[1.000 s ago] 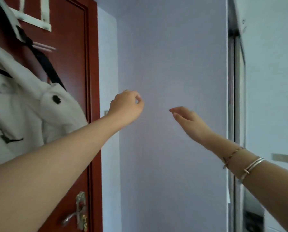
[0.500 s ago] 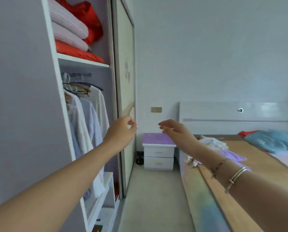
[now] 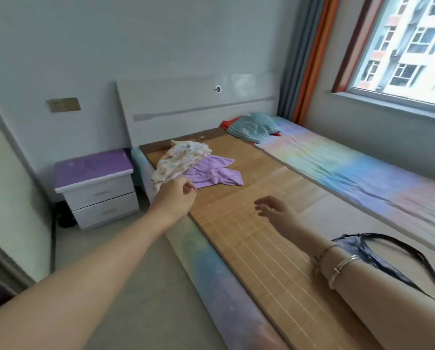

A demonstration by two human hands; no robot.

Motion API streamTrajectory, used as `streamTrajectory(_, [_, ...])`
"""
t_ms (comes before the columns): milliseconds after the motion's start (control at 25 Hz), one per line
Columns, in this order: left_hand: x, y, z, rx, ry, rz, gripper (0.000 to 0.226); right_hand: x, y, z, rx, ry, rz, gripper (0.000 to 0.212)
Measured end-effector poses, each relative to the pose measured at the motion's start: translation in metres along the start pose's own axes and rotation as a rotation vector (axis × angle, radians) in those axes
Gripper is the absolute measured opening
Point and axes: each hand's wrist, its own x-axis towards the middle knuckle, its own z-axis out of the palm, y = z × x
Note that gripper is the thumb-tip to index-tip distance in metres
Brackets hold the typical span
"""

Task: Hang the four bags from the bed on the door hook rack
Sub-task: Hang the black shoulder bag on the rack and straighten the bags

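A blue denim bag (image 3: pixel 357 251) with thin dark straps lies on the bed's bamboo mat (image 3: pixel 256 238) at the lower right, partly hidden behind my right forearm. My right hand (image 3: pixel 277 213) hovers over the mat with fingers spread and empty, up and to the left of the bag. My left hand (image 3: pixel 176 198) is held out over the bed's near edge, fingers loosely curled, holding nothing. The door and its hook rack are out of view.
A patterned cloth (image 3: pixel 183 160) and a purple garment (image 3: pixel 211 173) lie near the headboard. A blue pillow (image 3: pixel 254 127) sits at the bed's head. A purple-topped nightstand (image 3: pixel 95 183) stands left of the bed. A window (image 3: pixel 403 46) is at the right.
The view has swung from the door with a white bag hanging on it, past the wardrobe, to the bed. Both hands stayed empty and now reach over the mat.
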Motion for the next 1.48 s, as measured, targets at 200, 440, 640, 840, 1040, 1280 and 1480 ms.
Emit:
streamTrajectory(200, [0.073, 0.002, 0.097, 0.012, -0.275, 0.057, 0.016, 0.032, 0.074, -0.042, -0.012, 0.152, 0.243, 0.016])
streamTrajectory(440, [0.108, 0.042, 0.238, 0.003, -0.581, 0.144, 0.016, 0.043, 0.17, -0.118, -0.009, 0.324, 0.45, 0.025])
streamTrajectory(640, [0.13, 0.089, 0.349, 0.063, -0.693, 0.136, 0.016, 0.08, 0.262, -0.188, 0.039, 0.414, 0.587, 0.024])
streamTrajectory(840, [0.149, 0.142, 0.461, 0.076, -0.793, 0.108, 0.018, 0.11, 0.359, -0.255, 0.041, 0.482, 0.711, 0.023])
streamTrajectory(1040, [0.155, 0.15, 0.57, 0.136, -0.868, 0.095, 0.016, 0.112, 0.463, -0.311, -0.046, 0.564, 0.854, 0.028])
streamTrajectory(1280, [0.131, 0.142, 0.678, 0.196, -0.978, 0.16, 0.035, 0.086, 0.568, -0.335, -0.205, 0.631, 0.992, 0.03])
streamTrajectory(1480, [0.109, 0.14, 0.729, 0.346, -1.066, 0.277, 0.055, 0.08, 0.61, -0.338, -0.404, 0.643, 0.928, 0.031])
